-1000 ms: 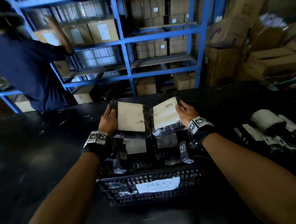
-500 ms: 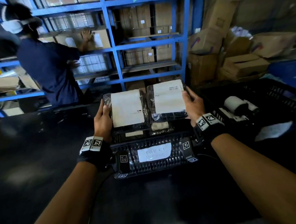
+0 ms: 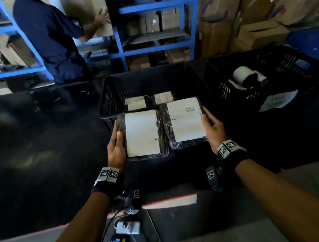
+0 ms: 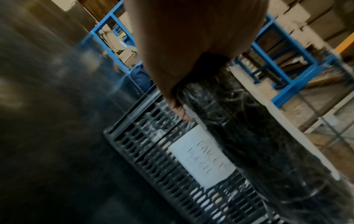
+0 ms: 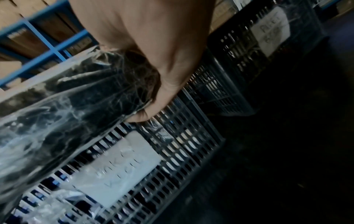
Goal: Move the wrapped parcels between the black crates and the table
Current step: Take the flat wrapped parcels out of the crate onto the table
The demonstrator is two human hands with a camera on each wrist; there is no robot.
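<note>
My left hand (image 3: 116, 142) grips the left edge of a plastic-wrapped dark parcel (image 3: 142, 135) with a white label. Beside it, my right hand (image 3: 211, 128) grips the right edge of a second wrapped parcel (image 3: 184, 119) with a barcoded label. Both parcels are held side by side over the near rim of a black crate (image 3: 111, 97). Two more labelled parcels (image 3: 136, 103) lie inside that crate. In the left wrist view the fingers (image 4: 176, 104) curl round the wrapped parcel (image 4: 239, 128). The right wrist view shows the thumb (image 5: 151, 110) pressed on shiny wrap (image 5: 67, 109).
A second black crate (image 3: 276, 69) at the right holds white-and-black rolled packages (image 3: 246, 76). The dark table (image 3: 39, 148) spreads to the left. Behind stand blue shelving (image 3: 149, 47) with cartons, stacked boxes, and a person in dark blue (image 3: 52, 37).
Both parcels have been drawn back toward me, from above the crate's middle to its near rim. My view has tipped down and back. The person behind has moved right along the shelves.
</note>
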